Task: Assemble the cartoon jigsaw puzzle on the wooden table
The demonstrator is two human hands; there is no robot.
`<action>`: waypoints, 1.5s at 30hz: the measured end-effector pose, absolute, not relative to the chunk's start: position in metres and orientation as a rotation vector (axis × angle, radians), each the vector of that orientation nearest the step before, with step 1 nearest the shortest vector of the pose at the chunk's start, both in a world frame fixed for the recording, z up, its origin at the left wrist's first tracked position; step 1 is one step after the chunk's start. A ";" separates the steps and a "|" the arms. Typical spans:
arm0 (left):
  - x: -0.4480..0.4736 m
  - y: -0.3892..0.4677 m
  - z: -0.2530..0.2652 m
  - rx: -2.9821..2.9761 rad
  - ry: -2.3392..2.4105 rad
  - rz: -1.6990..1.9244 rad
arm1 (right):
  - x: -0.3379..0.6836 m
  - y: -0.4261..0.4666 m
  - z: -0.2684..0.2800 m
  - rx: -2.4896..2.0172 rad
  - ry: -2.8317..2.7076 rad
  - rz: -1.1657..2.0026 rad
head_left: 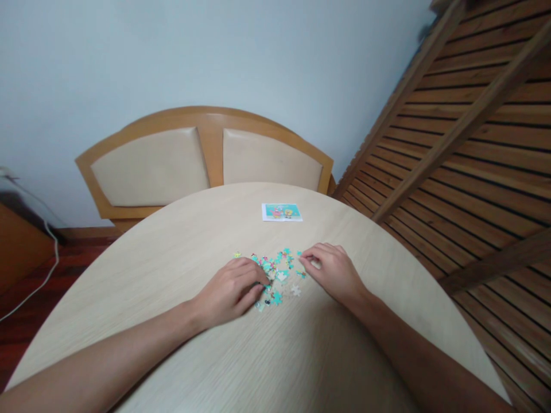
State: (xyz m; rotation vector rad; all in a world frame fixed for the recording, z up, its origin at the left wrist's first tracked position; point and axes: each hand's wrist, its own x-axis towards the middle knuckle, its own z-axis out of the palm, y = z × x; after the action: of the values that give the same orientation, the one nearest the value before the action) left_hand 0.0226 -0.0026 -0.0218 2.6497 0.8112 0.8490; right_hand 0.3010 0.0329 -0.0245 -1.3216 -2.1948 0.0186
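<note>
Small jigsaw puzzle pieces (282, 276), mostly teal with some white, yellow and pink, lie in a loose heap on the round table. My left hand (236, 287) rests at the heap's left side. Its fingers curl down over the pieces with thumb and fingertips close together, and what they pinch is hidden. To the right of the heap, my right hand (333, 269) has thumb and forefinger pinched at a small teal puzzle piece (299, 253). A white-backed piece (295, 290) lies between the hands, nearer to me.
A printed picture card (282, 212) with cartoon figures lies beyond the heap. The pale wooden tabletop (193, 229) curves away to a cushioned wooden bench back (210, 149) against the wall. Slatted wood (465, 172) rises on the right; a white cable (55, 252) hangs at left.
</note>
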 end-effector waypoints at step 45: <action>0.023 -0.002 -0.027 2.768 0.628 0.630 | 0.296 0.018 -0.006 -0.977 -2.449 0.056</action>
State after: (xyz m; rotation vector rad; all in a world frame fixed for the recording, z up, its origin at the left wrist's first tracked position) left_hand 0.0229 -0.0020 -0.0265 2.7681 0.6283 0.6298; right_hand 0.2964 0.0184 -0.0062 -0.9770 -2.4493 0.0559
